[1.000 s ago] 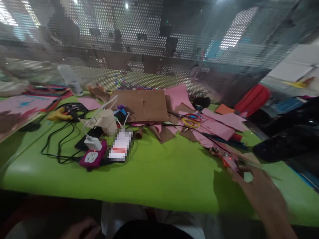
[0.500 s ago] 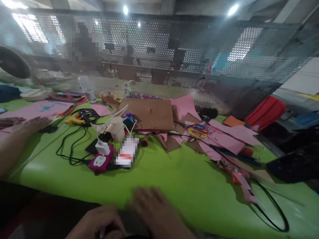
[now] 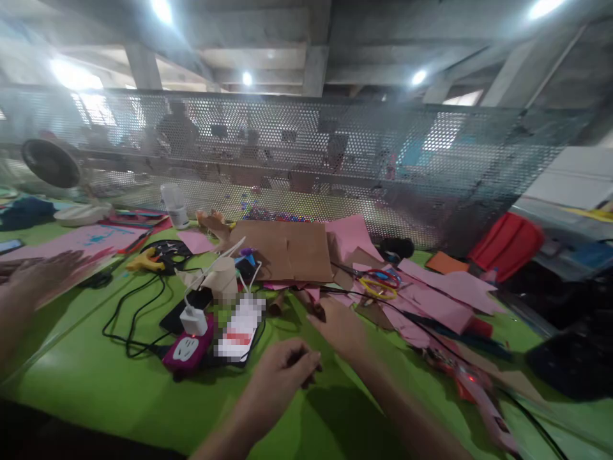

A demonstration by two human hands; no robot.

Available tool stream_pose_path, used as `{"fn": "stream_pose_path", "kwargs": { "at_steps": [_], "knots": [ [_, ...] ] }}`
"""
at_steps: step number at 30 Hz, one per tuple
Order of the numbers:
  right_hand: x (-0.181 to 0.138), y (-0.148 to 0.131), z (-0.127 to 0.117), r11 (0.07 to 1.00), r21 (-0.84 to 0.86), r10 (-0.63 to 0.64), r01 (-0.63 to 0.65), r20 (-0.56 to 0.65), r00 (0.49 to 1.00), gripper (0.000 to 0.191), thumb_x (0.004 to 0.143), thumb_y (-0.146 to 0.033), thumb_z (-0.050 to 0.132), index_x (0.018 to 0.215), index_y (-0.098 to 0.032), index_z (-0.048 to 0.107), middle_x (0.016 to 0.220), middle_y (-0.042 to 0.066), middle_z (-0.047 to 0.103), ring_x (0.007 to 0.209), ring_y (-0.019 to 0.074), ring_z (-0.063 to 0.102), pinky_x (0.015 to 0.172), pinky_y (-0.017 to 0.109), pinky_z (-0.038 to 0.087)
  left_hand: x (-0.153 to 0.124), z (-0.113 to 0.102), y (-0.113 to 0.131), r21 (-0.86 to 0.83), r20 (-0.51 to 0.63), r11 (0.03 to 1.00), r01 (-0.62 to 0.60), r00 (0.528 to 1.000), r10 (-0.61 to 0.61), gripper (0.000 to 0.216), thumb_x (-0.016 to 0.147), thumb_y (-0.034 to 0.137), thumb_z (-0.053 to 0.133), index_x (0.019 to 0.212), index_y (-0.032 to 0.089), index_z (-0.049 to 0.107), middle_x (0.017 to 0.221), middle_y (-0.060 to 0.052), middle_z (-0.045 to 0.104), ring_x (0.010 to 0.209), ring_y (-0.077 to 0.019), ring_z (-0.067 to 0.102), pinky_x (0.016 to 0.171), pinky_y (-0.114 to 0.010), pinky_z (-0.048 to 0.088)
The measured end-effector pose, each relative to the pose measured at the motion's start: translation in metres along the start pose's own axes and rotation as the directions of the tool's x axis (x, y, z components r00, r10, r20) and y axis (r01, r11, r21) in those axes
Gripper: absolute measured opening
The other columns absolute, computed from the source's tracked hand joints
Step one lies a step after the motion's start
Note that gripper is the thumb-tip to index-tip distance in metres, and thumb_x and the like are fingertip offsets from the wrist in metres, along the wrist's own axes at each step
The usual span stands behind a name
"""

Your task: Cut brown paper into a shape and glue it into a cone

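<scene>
My left hand (image 3: 282, 374) hovers over the green table (image 3: 119, 396) with its fingers curled in, a small dark shape at the fingertips that I cannot name. My right hand (image 3: 341, 327) stretches forward just beyond it, its fingertips at the brown paper scraps (image 3: 306, 299) in front of the folded brown cardboard (image 3: 282, 249). That hand is blurred, so its fingers are unclear. Yellow- and red-handled scissors (image 3: 378, 284) lie just right of the right hand.
A magenta power strip (image 3: 188, 352) with a white charger (image 3: 194, 319) and black cables (image 3: 134, 313) lies to the left. Pink paper sheets (image 3: 445, 300) and a glue gun (image 3: 474, 383) lie to the right. Another person's hand (image 3: 41, 278) rests at the far left. A perforated metal screen (image 3: 311, 160) backs the table.
The view has tilted up. Both my hands have moved from the table's near edge forward to its middle, the right one reaching the brown scraps.
</scene>
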State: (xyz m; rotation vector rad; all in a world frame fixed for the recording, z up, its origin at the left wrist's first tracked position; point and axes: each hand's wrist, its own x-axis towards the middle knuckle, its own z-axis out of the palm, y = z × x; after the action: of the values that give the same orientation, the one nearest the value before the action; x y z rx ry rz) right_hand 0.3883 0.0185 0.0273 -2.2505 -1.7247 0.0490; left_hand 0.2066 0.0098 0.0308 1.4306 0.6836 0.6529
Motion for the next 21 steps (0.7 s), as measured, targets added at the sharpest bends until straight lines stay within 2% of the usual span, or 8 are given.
{"fn": "stream_pose_path", "kwargs": {
  "at_steps": [4, 6, 8, 11, 13, 17, 19, 21],
  "knots": [
    [0.02, 0.0, 0.016, 0.997, -0.014, 0.071, -0.07, 0.017, 0.997, 0.017, 0.084, -0.032, 0.06, 0.088, -0.017, 0.063, 0.091, 0.011, 0.069, 0.081, 0.0246, 0.066, 0.062, 0.029, 0.036, 0.038, 0.02, 0.0, -0.098, 0.022, 0.995, -0.033, 0.999, 0.035, 0.026, 0.078, 0.042, 0.06, 0.075, 0.016, 0.058, 0.063, 0.002, 0.054, 0.058, -0.0116, 0.049, 0.057, -0.024, 0.037],
    [0.021, 0.005, 0.015, 0.996, 0.001, 0.089, -0.089, 0.042, 0.995, 0.012, 0.083, -0.029, 0.058, 0.081, -0.018, 0.062, 0.083, 0.008, 0.07, 0.075, 0.0221, 0.065, 0.058, 0.027, 0.033, 0.056, 0.025, -0.001, -0.141, -0.034, 0.99, -0.013, 0.999, 0.008, 0.028, 0.075, 0.044, 0.064, 0.076, 0.017, 0.057, 0.062, 0.002, 0.054, 0.056, -0.0112, 0.048, 0.055, -0.024, 0.036],
    [0.018, 0.014, 0.007, 0.994, 0.032, 0.099, -0.1, 0.04, 0.994, 0.012, 0.084, -0.028, 0.056, 0.079, -0.019, 0.062, 0.077, 0.006, 0.07, 0.07, 0.0203, 0.064, 0.055, 0.026, 0.032, 0.072, 0.029, -0.002, -0.206, -0.136, 0.978, -0.035, 0.991, 0.007, 0.03, 0.074, 0.045, 0.067, 0.073, 0.018, 0.054, 0.061, 0.003, 0.052, 0.055, -0.0104, 0.046, 0.054, -0.023, 0.035],
    [0.009, 0.031, -0.013, 0.991, 0.078, 0.112, -0.11, -0.018, 0.994, 0.012, 0.086, -0.031, 0.055, 0.085, -0.02, 0.062, 0.083, 0.005, 0.073, 0.074, 0.0202, 0.065, 0.059, 0.026, 0.036, 0.089, 0.036, -0.004, -0.324, -0.283, 0.941, -0.094, 0.959, -0.001, 0.032, 0.075, 0.046, 0.067, 0.073, 0.019, 0.05, 0.065, 0.004, 0.051, 0.058, -0.0103, 0.047, 0.056, -0.023, 0.037],
    [0.002, 0.04, -0.025, 0.986, 0.124, 0.121, -0.108, -0.105, 0.987, 0.014, 0.086, -0.034, 0.054, 0.086, -0.021, 0.06, 0.086, 0.006, 0.072, 0.077, 0.0212, 0.065, 0.063, 0.027, 0.038, 0.096, 0.042, -0.004, -0.365, -0.307, 0.924, -0.11, 0.952, -0.008, 0.03, 0.076, 0.043, 0.068, 0.079, 0.019, 0.051, 0.074, 0.001, 0.056, 0.068, -0.0124, 0.053, 0.064, -0.024, 0.042],
    [-0.011, 0.046, -0.03, 0.978, 0.203, 0.118, -0.056, -0.306, 0.945, 0.015, 0.084, -0.037, 0.053, 0.084, -0.022, 0.056, 0.081, 0.006, 0.07, 0.073, 0.0239, 0.064, 0.062, 0.029, 0.04, 0.104, 0.054, -0.006, -0.446, -0.173, 0.89, -0.094, 0.985, 0.017, 0.042, 0.069, 0.039, 0.077, 0.099, 0.017, 0.058, 0.096, -0.007, 0.066, 0.091, -0.018, 0.06, 0.084, -0.028, 0.045],
    [-0.015, 0.044, -0.024, 0.975, 0.22, 0.09, -0.015, -0.336, 0.938, 0.012, 0.082, -0.033, 0.054, 0.087, -0.023, 0.055, 0.083, 0.005, 0.069, 0.074, 0.0236, 0.063, 0.062, 0.029, 0.042, 0.106, 0.054, -0.009, -0.487, -0.077, 0.871, -0.066, 0.997, 0.033, 0.05, 0.065, 0.04, 0.08, 0.104, 0.016, 0.061, 0.098, -0.008, 0.068, 0.091, -0.0195, 0.062, 0.086, -0.029, 0.045],
    [-0.018, 0.042, -0.016, 0.969, 0.243, 0.047, 0.033, -0.316, 0.948, 0.01, 0.082, -0.03, 0.055, 0.09, -0.023, 0.054, 0.082, 0.004, 0.068, 0.074, 0.0227, 0.063, 0.063, 0.029, 0.044, 0.108, 0.05, -0.014, -0.5, -0.004, 0.864, -0.059, 0.998, 0.066, 0.048, 0.064, 0.04, 0.081, 0.101, 0.015, 0.064, 0.096, -0.008, 0.069, 0.091, -0.0202, 0.063, 0.087, -0.03, 0.045]
  ]
}}
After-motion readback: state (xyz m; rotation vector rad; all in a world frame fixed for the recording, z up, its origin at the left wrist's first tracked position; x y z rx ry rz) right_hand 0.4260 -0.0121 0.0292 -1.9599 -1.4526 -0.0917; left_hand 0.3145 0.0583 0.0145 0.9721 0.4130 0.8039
